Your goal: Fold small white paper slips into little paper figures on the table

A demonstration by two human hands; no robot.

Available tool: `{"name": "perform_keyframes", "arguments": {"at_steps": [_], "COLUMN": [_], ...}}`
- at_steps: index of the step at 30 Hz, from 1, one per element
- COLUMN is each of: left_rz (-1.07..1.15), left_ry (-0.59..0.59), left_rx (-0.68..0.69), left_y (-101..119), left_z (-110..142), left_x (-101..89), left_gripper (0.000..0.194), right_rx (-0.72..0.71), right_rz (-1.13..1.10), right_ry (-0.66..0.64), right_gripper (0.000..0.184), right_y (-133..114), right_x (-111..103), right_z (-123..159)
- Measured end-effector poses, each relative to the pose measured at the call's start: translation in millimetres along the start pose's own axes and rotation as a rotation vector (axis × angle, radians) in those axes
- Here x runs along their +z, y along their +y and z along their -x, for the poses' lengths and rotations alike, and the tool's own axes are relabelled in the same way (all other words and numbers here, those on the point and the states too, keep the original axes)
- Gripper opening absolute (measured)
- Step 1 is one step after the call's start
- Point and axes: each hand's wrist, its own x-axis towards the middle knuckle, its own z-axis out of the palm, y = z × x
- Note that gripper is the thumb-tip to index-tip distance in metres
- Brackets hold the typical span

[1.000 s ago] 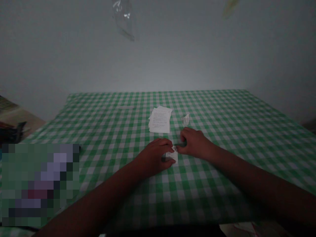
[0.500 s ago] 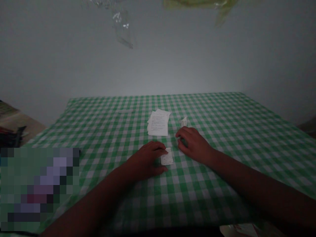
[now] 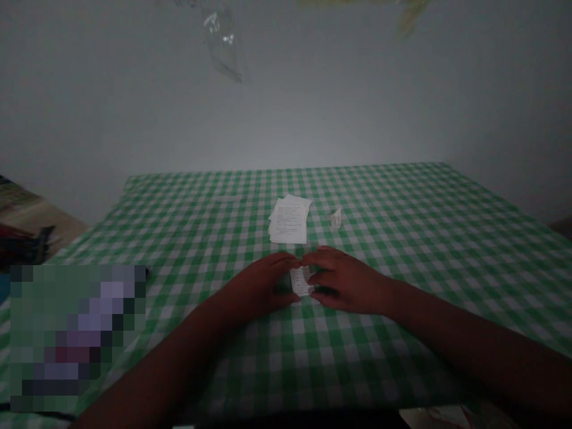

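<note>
A small folded paper [image 3: 300,281] with lines of print lies on the checked cloth between my two hands. My left hand [image 3: 263,280] is curled at its left side, fingertips at the top edge and thumb at the lower left corner. From the right, my right hand [image 3: 342,279] closes on the same paper, its fingers over the right side and top and its thumb near the bottom corner. Both sets of fingertips almost meet at the top. Just beyond them is a loose stack of printed sheets [image 3: 289,223]. A crumpled bit of paper [image 3: 336,219] rests right of the stack.
A green and white checked tablecloth [image 3: 402,202] covers the table, which stands against a grey wall [image 3: 313,107]. A pixelated, blurred-out object [image 3: 80,333] occupies the near left. Clear plastic [image 3: 224,44] hangs on the wall.
My right hand has moved left and nearer, from beside the crumpled bit onto the folded paper. My left hand stays at the paper, its fingers slightly shifted. The crumpled bit is now uncovered.
</note>
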Motion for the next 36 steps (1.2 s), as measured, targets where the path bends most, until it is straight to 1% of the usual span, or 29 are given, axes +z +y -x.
{"name": "perform_keyframes", "arguments": {"at_steps": [4, 8, 12, 15, 17, 19, 21, 22, 25, 29, 31, 36], "left_rz": [-0.01, -0.05, -0.085, -0.096, -0.109, -0.14, -0.168, -0.171, -0.134, -0.046, -0.027, -0.115], "left_ry": [-0.043, -0.044, 0.005, 0.063, 0.113, 0.139, 0.122, 0.102, 0.051, 0.016, -0.006, -0.042], "left_rx": [0.0, 0.014, 0.068, 0.081, 0.063, 0.01, -0.034, -0.033, 0.032, 0.102, 0.13, 0.178], "left_y": [3, 0, 0, 1, 2, 3, 5, 6, 9, 11, 11, 10], "left_z": [-1, -1, -3, -5, -7, -9, -10, -10, -11, -9, -8, -7], "left_x": [-4.9, -3.0, -0.2, 1.6, 3.1, 4.4, 4.9, 4.9, 3.9, 1.8, 1.5, 5.6], "left_gripper": [0.04, 0.032, 0.032, 0.028, 0.025, 0.023, 0.024, 0.027, 0.033, 0.023, 0.022, 0.028], "right_rx": [-0.009, 0.013, 0.088, 0.151, 0.197, 0.242, 0.273, 0.286, 0.317, 0.35, 0.379, 0.517], "right_rz": [0.0, -0.012, -0.026, -0.024, -0.018, -0.02, -0.024, -0.025, -0.039, -0.119, -0.158, -0.194], "right_ry": [-0.023, -0.039, -0.057, -0.047, -0.034, -0.022, -0.009, -0.002, 0.018, 0.063, 0.1, 0.165], "right_gripper": [0.017, 0.022, 0.021, 0.017, 0.016, 0.016, 0.017, 0.016, 0.012, 0.007, 0.006, 0.012], "right_y": [1, -1, -6, -13, -17, -21, -24, -24, -25, -24, -25, -28], "right_x": [1, 1, 1, 1, 1, 2, 5, 6, 9, 11, 12, 10], "right_z": [-1, -2, -4, -6, -8, -9, -10, -10, -10, -9, -8, -8]}}
